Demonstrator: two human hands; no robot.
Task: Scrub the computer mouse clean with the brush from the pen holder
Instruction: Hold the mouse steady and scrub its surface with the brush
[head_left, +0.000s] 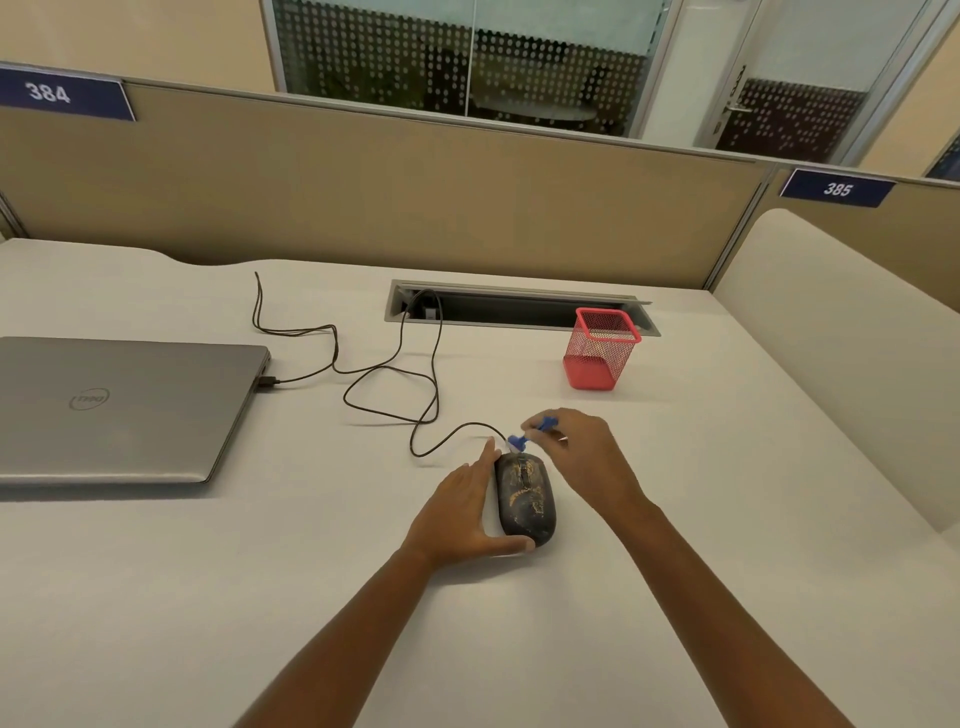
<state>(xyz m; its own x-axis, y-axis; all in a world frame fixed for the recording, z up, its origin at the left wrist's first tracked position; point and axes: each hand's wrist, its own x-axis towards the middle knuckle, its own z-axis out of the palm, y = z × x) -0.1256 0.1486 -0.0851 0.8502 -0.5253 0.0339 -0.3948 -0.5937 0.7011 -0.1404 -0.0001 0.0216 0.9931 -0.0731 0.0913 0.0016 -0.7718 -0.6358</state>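
A black computer mouse (525, 500) with yellowish dirt smears lies on the white desk (260, 571). My left hand (462, 512) cups its left side, thumb against the near end. My right hand (582, 452) holds a small blue brush (524, 436) by its handle, with the brush head at the mouse's far end near the cable. The red mesh pen holder (601, 349) stands farther back to the right and looks empty.
A closed grey laptop (119, 410) lies at the left, with the mouse cable (384, 371) looping from it across the desk. A cable tray slot (519, 306) opens behind the pen holder. A beige partition (415, 197) bounds the back.
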